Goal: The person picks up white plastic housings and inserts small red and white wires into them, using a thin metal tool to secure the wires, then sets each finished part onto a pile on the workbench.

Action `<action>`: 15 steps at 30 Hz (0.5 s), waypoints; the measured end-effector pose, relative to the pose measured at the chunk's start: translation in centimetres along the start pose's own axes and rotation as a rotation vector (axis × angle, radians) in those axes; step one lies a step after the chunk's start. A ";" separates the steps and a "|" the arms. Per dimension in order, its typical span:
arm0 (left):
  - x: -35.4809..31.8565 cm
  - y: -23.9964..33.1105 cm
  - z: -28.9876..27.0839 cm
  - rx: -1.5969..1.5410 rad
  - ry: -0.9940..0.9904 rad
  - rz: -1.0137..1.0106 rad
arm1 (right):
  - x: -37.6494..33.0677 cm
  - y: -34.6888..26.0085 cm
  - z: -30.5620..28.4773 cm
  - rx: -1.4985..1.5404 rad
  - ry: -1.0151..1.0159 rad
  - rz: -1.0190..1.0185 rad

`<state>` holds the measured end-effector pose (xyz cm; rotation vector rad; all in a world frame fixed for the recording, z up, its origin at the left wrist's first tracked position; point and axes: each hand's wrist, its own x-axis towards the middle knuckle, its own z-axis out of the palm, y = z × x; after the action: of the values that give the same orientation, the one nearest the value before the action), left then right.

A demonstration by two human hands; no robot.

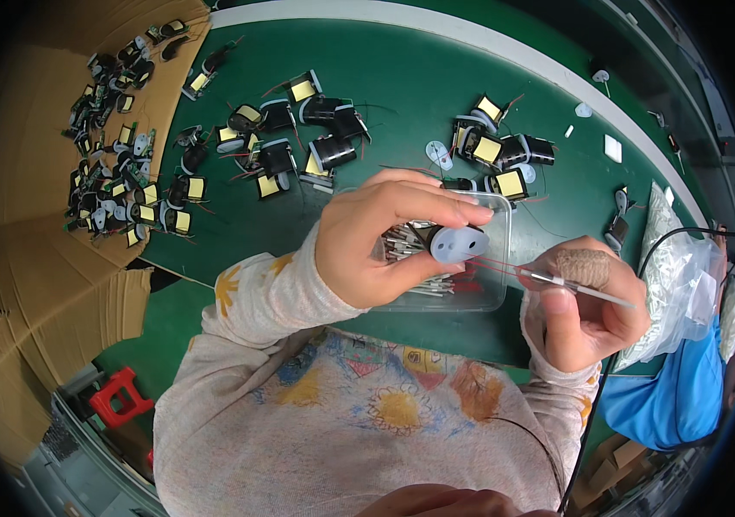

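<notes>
My left hand (pixel 376 237) is closed around a small black part with a pale grey oval end cap (pixel 460 245), held above a clear plastic box. Two holes show in the cap, which faces right. Thin red wires (pixel 497 263) stretch from the cap to my right hand (pixel 587 302). Thumb and fingers there pinch a slim silvery tool (pixel 604 295), perhaps tweezers, its narrow end toward the wires. Brown wrapping (pixel 584 268) covers one right finger. Below the left hand, the clear box (pixel 492 297) holds several thin metal pieces, partly hidden by that hand.
Black parts with yellow pads lie in groups on the green table (pixel 402 60), in the middle (pixel 333 151) and at the right (pixel 535 148). Many more fill an open cardboard box (pixel 31 155) at left. Clear plastic bags (pixel 686 289) and blue cloth (pixel 678 392) are at right.
</notes>
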<state>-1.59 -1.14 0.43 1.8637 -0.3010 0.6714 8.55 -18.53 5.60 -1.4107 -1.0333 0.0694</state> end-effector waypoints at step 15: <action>-0.2 0.3 0.1 0.112 -0.024 0.004 | 0.8 0.0 -0.3 -0.155 -0.115 -0.218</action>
<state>-1.85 -1.38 0.50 1.9798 -0.2877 0.6809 9.19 -18.29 6.10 -1.4372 -1.3053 -0.0921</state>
